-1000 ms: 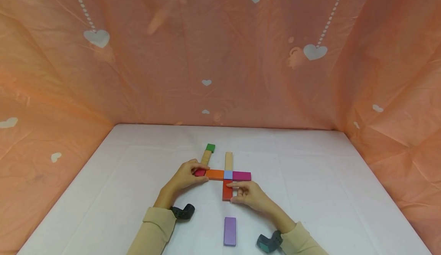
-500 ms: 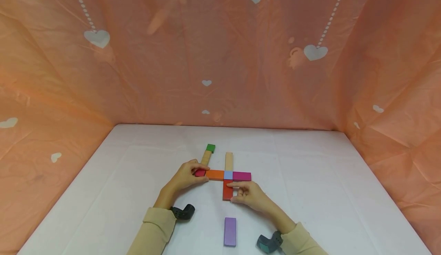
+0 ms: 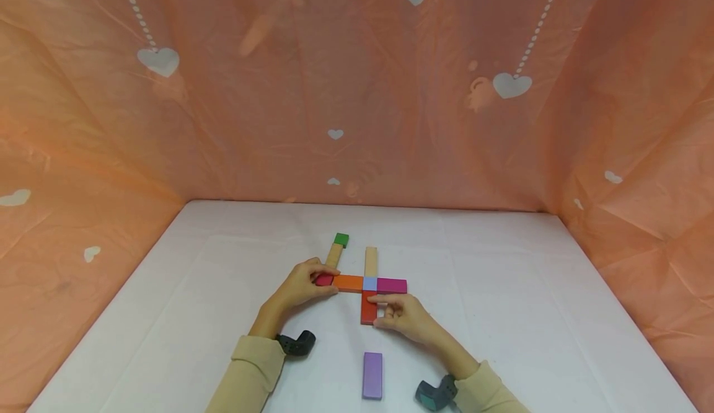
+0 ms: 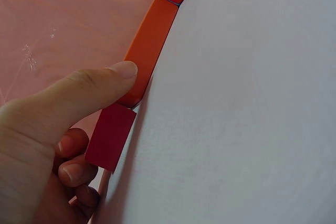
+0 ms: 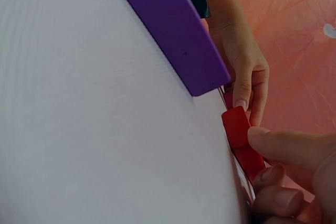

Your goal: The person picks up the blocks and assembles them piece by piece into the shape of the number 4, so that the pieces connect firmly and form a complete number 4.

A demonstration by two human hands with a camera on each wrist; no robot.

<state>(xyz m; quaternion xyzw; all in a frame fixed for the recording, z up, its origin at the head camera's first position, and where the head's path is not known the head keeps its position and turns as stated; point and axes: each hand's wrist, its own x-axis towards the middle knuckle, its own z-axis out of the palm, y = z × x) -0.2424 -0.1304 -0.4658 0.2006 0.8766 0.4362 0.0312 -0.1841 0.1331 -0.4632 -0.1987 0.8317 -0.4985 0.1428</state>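
Flat colored blocks form a joined figure mid-table. My left hand (image 3: 303, 283) pinches the left end of the orange block (image 3: 349, 283), its thumb along the near side. Beside it, a crimson block (image 4: 110, 138) sits partly under those fingers. My right hand (image 3: 406, 315) grips the red block (image 3: 368, 311), index finger on top and thumb at its near right corner. A light blue block (image 3: 369, 283) joins the orange block, the red block, a magenta block (image 3: 392, 286) and a plain wooden block (image 3: 370, 261). Another plain wooden piece (image 3: 334, 255) slants up to a green block (image 3: 341, 239).
A purple block (image 3: 372, 376) lies apart on the white tabletop (image 3: 502, 289), nearer the body than the red block. Dark wrist-worn devices (image 3: 297, 343) sit on both wrists. Orange cloth (image 3: 357, 90) with pale hearts walls the back and sides.
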